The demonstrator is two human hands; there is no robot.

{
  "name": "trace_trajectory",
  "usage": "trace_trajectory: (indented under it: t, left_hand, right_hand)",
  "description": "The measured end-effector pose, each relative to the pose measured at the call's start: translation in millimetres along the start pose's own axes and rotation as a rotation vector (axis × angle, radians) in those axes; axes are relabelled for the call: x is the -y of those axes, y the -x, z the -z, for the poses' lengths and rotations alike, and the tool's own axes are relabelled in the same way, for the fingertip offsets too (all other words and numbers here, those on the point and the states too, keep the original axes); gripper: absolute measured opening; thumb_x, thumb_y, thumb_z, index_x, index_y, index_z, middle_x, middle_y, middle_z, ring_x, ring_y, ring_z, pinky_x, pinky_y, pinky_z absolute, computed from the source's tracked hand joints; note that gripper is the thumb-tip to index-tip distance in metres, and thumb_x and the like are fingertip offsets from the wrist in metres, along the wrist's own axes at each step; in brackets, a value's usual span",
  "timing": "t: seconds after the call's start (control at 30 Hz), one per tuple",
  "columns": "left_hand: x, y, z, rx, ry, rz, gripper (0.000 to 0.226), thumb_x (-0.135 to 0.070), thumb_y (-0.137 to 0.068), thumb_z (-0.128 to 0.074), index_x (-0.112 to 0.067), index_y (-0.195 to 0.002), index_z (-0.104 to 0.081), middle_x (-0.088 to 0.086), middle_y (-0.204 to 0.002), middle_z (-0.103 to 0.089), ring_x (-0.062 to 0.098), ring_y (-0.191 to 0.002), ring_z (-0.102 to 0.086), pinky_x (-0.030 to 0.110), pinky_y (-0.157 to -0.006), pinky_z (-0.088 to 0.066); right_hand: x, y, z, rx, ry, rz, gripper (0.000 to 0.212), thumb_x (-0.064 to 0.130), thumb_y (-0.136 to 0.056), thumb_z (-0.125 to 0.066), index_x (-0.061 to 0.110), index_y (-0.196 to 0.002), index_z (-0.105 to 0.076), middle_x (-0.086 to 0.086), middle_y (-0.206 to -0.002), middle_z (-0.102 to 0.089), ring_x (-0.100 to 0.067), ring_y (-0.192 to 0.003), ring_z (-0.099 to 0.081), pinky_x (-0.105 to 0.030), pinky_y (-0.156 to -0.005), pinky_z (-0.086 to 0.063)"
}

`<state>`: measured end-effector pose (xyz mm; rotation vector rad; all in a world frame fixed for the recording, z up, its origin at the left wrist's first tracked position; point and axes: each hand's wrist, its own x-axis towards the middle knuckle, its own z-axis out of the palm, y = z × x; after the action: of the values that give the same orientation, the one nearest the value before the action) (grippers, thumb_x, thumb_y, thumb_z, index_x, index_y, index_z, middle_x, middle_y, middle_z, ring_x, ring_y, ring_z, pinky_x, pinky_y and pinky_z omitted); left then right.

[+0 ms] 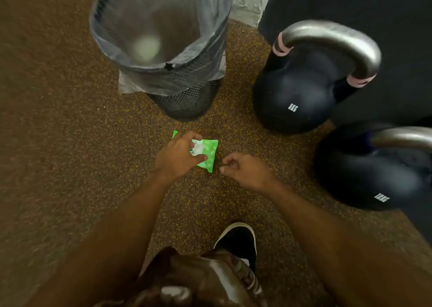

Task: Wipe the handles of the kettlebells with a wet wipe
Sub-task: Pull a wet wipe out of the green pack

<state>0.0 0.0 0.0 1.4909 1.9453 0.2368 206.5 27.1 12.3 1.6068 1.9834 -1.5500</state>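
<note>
A green wet-wipe pack lies on the speckled brown floor in the middle. My left hand grips it from above, fingers and thumb curled round its edges. My right hand hovers just right of the pack with loosely curled fingers, holding nothing. At the right stands a black 8 kg kettlebell with a steel handle and pink bands. A second black kettlebell, marked 12 kg, sits nearer at the right edge, its steel handle partly cut off.
A black mesh waste bin lined with a clear bag stands behind the pack. A dark wall panel rises behind the kettlebells. My black shoe and patterned clothing show at the bottom centre.
</note>
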Motion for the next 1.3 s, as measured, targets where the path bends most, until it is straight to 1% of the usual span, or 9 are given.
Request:
trace_trajectory:
  t: [0.17,0.33,0.47,0.6,0.67,0.8,0.93,1.17,1.3]
  left_hand:
    - [11,2,-4,-0.041,-0.011,0.081,0.049,-0.039,-0.078,-0.079,-0.031,-0.121,-0.057,0.001,-0.117,-0.06,0.024,-0.105,-0.061,0.045,-0.087,-0.052]
    - [14,-1,-5,-0.07,-0.033,0.131,0.046,-0.042,-0.081,-0.075,-0.032,-0.121,-0.056,-0.002,-0.113,-0.068,0.026,-0.105,-0.064,0.043,-0.085,-0.053]
    - [13,-2,-7,-0.114,0.03,0.262,0.035,-0.051,-0.076,-0.068,-0.038,-0.108,-0.067,-0.006,-0.104,-0.075,0.024,-0.101,-0.069,0.042,-0.086,-0.055]
    - [19,-7,-5,-0.095,0.147,0.334,0.009,-0.041,-0.08,-0.073,-0.037,-0.087,-0.071,-0.004,-0.098,-0.075,0.023,-0.095,-0.069,0.043,-0.083,-0.056]
    - [23,-9,-4,-0.087,0.201,0.33,0.009,-0.036,-0.082,-0.074,-0.037,-0.08,-0.066,-0.003,-0.093,-0.074,0.023,-0.092,-0.069,0.041,-0.082,-0.056]
    - [34,-13,-3,-0.098,0.333,0.338,0.005,-0.026,-0.088,-0.069,-0.026,-0.087,-0.064,0.002,-0.088,-0.072,0.022,-0.081,-0.068,0.036,-0.071,-0.055]
    - [49,-12,-2,-0.073,0.447,0.37,0.01,-0.029,-0.091,-0.061,-0.028,-0.084,-0.053,0.006,-0.094,-0.071,0.027,-0.086,-0.07,0.053,-0.077,-0.059]
    - [57,-8,-2,-0.044,0.524,0.349,0.007,-0.027,-0.098,-0.056,-0.026,-0.093,-0.051,0.003,-0.101,-0.068,0.027,-0.094,-0.069,0.057,-0.081,-0.057]
    - [55,-11,-2,-0.047,0.519,0.342,0.008,-0.027,-0.1,-0.055,-0.026,-0.093,-0.051,0.002,-0.098,-0.069,0.023,-0.091,-0.069,0.055,-0.082,-0.057]
  right_hand:
    - [11,-10,-9,-0.015,0.046,0.015,0.042,0.045,-0.093,-0.058,0.026,-0.13,-0.055,0.006,-0.104,-0.066,-0.013,-0.096,-0.063,-0.035,-0.086,-0.051]
    - [19,-25,-18,-0.07,0.037,0.042,0.035,0.043,-0.092,-0.06,0.026,-0.122,-0.06,0.014,-0.075,-0.06,-0.012,-0.082,-0.06,-0.028,-0.071,-0.042]
    - [26,-32,-17,-0.09,0.031,0.059,0.034,0.039,-0.091,-0.062,0.025,-0.121,-0.062,0.006,-0.086,-0.07,-0.016,-0.085,-0.064,-0.029,-0.076,-0.046]
    - [30,-45,-19,-0.085,0.046,0.069,0.033,0.041,-0.09,-0.062,0.028,-0.12,-0.061,0.005,-0.086,-0.069,-0.019,-0.09,-0.066,-0.027,-0.071,-0.041]
    - [31,-52,-22,-0.09,0.052,0.067,0.036,0.041,-0.088,-0.063,0.029,-0.122,-0.059,0.003,-0.091,-0.071,-0.021,-0.091,-0.066,-0.029,-0.073,-0.045]
    - [31,-62,-32,-0.131,0.101,0.062,0.047,0.037,-0.086,-0.066,0.036,-0.131,-0.051,0.002,-0.101,-0.071,-0.024,-0.096,-0.065,-0.04,-0.084,-0.053]
    - [33,-67,-39,-0.184,0.182,0.097,0.052,0.037,-0.088,-0.063,0.04,-0.137,-0.046,0.004,-0.113,-0.07,-0.024,-0.104,-0.064,-0.04,-0.088,-0.052]
    - [50,-79,-42,-0.295,0.258,0.028,0.02,0.042,-0.091,-0.057,0.033,-0.109,-0.064,-0.001,-0.114,-0.069,-0.03,-0.104,-0.063,-0.033,-0.075,-0.043]
    - [54,-76,-43,-0.354,0.293,0.099,0.024,0.045,-0.096,-0.05,0.027,-0.105,-0.062,-0.002,-0.113,-0.066,-0.03,-0.101,-0.063,-0.034,-0.07,-0.038]
